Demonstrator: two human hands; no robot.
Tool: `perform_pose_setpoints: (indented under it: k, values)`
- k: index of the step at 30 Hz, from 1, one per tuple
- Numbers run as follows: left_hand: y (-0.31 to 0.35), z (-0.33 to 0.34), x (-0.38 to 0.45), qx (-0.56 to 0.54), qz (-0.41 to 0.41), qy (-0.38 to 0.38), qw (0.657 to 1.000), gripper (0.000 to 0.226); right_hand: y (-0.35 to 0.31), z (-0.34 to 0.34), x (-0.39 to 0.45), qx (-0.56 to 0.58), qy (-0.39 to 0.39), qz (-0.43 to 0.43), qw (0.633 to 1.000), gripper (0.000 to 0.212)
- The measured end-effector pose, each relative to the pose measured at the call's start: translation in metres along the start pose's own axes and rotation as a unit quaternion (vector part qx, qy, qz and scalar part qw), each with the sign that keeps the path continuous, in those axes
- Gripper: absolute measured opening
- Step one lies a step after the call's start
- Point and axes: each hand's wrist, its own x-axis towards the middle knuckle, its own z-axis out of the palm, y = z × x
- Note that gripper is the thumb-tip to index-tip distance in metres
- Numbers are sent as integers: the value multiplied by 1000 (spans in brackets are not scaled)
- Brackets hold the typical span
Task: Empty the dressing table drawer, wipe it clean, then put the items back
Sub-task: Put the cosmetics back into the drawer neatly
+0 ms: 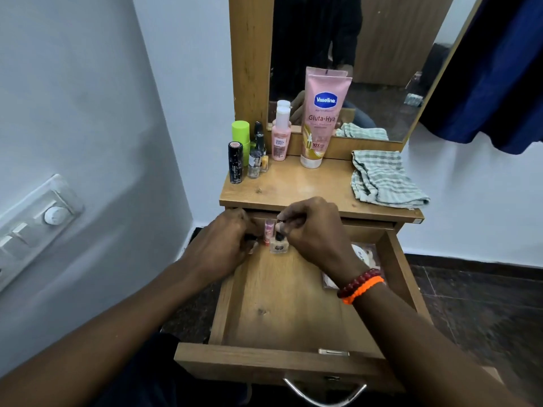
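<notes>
Against a white corner wall, a wooden dressing table (293,186) is standing with its drawer (282,312) pulled open.
Two small bottles are standing at the drawer's far left: the right hand (316,230) is pinching the nail polish bottle (279,243); the left hand (227,242) is curling beside the pink tube (268,230), grip unclear. One packet (365,255) is lying far right. One checked cloth (382,179) is lying on top.

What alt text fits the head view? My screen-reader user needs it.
Both hands, left hand and right hand, handle small cosmetic bottles at the back of an open wooden drawer; more cosmetics and a checked cloth sit above.
</notes>
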Motion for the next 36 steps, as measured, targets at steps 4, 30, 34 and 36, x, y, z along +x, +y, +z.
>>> perform_pose_setpoints:
  k: [4,30,34,36]
  values:
    - [-3,7,2,15,-24,-12,1000,19,12,18,1,7,9,25,1000,6]
    - [6,-5,4,-7,-64,66,996,11,-1,20,7,-2,0,-12,1000,12]
    - [1,-33,23,-13,-84,201,976,18,-15,4,35,-2,41,-50,998,10]
    - [-2,-49,38,-5,-94,257,962,27,-22,1,57,-24,72,-68,995,18]
